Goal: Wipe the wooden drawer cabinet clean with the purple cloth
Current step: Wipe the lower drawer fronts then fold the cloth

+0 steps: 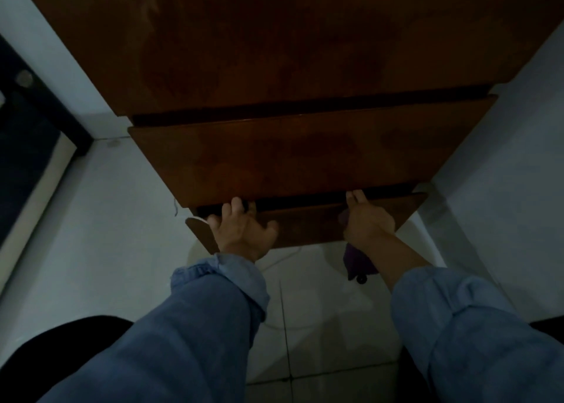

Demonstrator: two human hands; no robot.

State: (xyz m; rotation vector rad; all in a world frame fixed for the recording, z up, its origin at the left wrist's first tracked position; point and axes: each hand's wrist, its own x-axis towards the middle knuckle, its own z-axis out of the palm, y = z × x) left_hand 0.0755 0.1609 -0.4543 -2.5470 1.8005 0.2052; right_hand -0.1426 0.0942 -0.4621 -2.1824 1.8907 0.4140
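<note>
The dark wooden drawer cabinet [274, 51] fills the upper part of the head view, seen from above. Its lowest drawer [308, 224] stands a little pulled out. My left hand [242, 230] hooks its fingers over the top edge of that drawer front near its left end. My right hand [364, 219] hooks over the same edge near the right end, and it also holds the purple cloth [357, 262], which hangs down below the wrist. Both forearms wear rolled blue sleeves.
White tiled floor [305, 341] lies under the drawer. White walls flank the cabinet on both sides. A dark door frame [39, 103] stands at the left. My dark trouser knees show at the bottom corners.
</note>
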